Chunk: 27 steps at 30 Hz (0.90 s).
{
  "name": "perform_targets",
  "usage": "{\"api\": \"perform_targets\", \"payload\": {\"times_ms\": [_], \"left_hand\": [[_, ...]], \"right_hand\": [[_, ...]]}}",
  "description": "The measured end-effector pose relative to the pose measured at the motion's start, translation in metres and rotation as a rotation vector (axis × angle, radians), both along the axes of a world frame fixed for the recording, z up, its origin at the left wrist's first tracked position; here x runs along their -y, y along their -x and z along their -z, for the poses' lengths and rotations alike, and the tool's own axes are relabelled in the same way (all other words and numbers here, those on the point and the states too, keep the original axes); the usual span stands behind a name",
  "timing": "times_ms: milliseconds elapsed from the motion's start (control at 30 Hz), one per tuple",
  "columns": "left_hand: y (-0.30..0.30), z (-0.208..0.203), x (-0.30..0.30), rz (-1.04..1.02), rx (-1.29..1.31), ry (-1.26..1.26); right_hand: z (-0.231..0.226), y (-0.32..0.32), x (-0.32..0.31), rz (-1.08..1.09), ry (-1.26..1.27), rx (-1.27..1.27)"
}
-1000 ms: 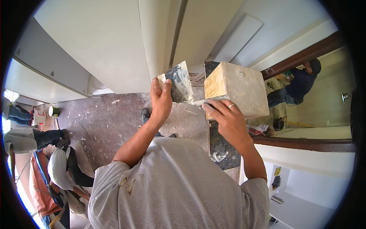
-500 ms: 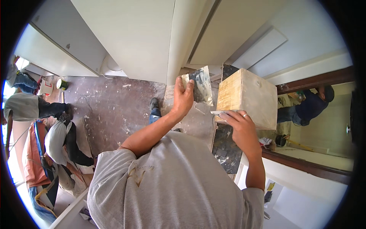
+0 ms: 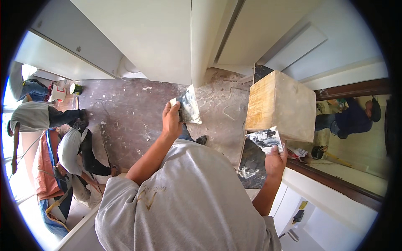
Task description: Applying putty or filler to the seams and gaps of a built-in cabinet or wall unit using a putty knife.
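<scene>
My left hand (image 3: 171, 121) is closed on a flat putty knife (image 3: 190, 108), its broad blade smeared with dark and whitish paste. In my right hand (image 3: 276, 162) is a second putty knife (image 3: 264, 140), its blade face showing black and white smears. That blade stands close to the near lower corner of a box-shaped wooden block (image 3: 261, 102); whether it touches cannot be told. One side of the block is bare yellowish wood, while another has a pale grey coating (image 3: 295, 106). My fingers hide the grip ends of both knives.
A dark, paint-spotted board (image 3: 253, 161) lies under the block. Tall white panels (image 3: 138, 33) rise ahead. Co-workers (image 3: 31, 119) are at the left, near buckets (image 3: 57, 93); another person (image 3: 354, 119) is beyond the dark wooden frame (image 3: 335, 180) at right.
My right hand has drawn its putty knife off the block's edge, toward me, and turned the blade face up. My left hand has moved left and lower with its knife.
</scene>
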<state>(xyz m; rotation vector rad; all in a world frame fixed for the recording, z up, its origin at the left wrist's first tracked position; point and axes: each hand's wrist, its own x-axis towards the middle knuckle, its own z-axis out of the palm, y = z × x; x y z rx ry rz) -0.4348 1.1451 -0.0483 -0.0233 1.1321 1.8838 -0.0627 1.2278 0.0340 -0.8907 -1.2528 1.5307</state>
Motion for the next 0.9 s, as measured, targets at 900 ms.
{"api": "perform_targets", "payload": {"times_ms": [900], "left_hand": [[0.006,0.026,0.012,0.188,0.088,0.190]], "right_hand": [[0.103,0.044,-0.041,-0.115,0.571,-0.782]]}}
